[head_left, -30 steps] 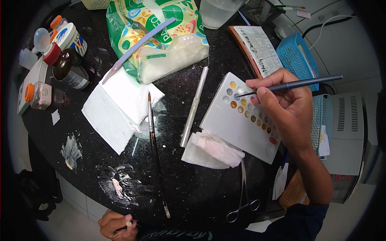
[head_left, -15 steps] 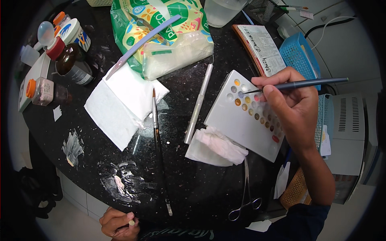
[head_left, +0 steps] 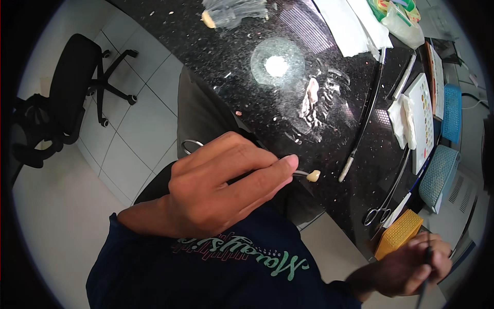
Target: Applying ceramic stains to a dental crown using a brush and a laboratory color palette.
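Observation:
My left hand is closed around a slim metal clamp; its finger ring shows behind the hand. At the clamp's tip, past my fingertips, sits a small cream-yellow tooth crown. Low at the right, my right hand grips a thin dark brush, slightly blurred. A white palette with coloured wells lies on the black counter, beside a crumpled white tissue. Nearer my left hand, another long black-handled brush rests there.
Pinkish paste and white smears mark the black counter. Ring-handled metal forceps lie by a yellow basket. Blue baskets stand at the right edge. White paper lies at the far side. An office chair stands at left.
The view has swung down and left. My right hand has left the palette wells with its brush. The crown and clamp in my left hand now show more fully.

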### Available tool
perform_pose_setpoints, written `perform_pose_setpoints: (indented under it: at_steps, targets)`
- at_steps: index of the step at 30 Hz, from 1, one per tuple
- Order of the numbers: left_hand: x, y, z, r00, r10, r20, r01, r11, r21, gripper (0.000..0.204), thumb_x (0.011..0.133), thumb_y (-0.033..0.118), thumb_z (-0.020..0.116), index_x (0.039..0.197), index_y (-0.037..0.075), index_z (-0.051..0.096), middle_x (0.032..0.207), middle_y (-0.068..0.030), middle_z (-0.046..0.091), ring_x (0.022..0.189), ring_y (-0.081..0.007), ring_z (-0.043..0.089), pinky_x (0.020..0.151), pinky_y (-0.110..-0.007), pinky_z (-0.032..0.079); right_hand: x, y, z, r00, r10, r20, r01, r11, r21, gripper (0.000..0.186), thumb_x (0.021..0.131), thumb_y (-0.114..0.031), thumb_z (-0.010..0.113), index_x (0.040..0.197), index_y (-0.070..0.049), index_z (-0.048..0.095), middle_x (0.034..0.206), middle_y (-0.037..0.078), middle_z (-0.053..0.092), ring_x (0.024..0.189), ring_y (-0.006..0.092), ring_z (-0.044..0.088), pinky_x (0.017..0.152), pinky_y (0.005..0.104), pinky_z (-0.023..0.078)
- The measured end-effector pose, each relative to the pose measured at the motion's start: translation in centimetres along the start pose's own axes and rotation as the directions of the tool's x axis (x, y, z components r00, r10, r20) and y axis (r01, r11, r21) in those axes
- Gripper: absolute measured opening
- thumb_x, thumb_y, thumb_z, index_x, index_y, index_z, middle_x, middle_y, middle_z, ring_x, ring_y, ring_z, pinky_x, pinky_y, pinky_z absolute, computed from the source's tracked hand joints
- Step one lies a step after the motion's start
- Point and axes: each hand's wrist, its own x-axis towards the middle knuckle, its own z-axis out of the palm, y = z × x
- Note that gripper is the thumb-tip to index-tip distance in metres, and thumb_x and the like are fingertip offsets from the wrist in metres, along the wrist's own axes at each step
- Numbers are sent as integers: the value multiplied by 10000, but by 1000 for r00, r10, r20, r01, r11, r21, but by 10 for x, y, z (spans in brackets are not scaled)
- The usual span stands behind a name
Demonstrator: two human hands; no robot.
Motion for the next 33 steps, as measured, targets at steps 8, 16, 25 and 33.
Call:
perform_pose_setpoints:
  at_steps: [8, 16, 25, 33]
  targets:
    - [-10, 3, 7, 992, 89, -88, -83, 994, 76, 402, 554, -38, 775, 947, -6, 693, 689, -59, 612, 553, -147, 558, 423, -216, 415, -34, 0, 77, 978, -137, 158, 116, 984, 137, 336, 683, 50, 614, 981, -21, 477, 788, 95, 512, 564, 173, 531, 486, 248, 450]
    - [-11, 6, 6, 995, 85, -58, -79, 992, 94, 396, 572, -49, 763, 959, -29, 680, 700, -72, 616, 559, -160, 565, 436, -225, 435, -37, -2, 95, 987, -127, 97, 123, 991, 44, 315, 621, 55, 681, 892, -32, 545, 696, 60, 537, 543, 150, 549, 460, 242, 489]
    - [-11, 2, 8, 989, 131, -71, -123, 987, 99, 376, 583, -54, 758, 949, -53, 671, 721, -89, 621, 578, -172, 585, 451, -227, 457, -34, -2, 105, 991, -129, 39, 129, 992, -6, 270, 626, 32, 693, 847, -40, 555, 640, 33, 529, 499, 128, 537, 433, 218, 470]
    - [-11, 4, 7, 992, 110, -61, -105, 991, 86, 371, 592, -61, 754, 953, -57, 669, 729, -90, 622, 583, -169, 585, 448, -223, 455, -34, -5, 105, 994, -100, 40, 101, 995, -12, 283, 620, 38, 696, 853, -45, 558, 646, 30, 529, 508, 124, 540, 446, 221, 476]
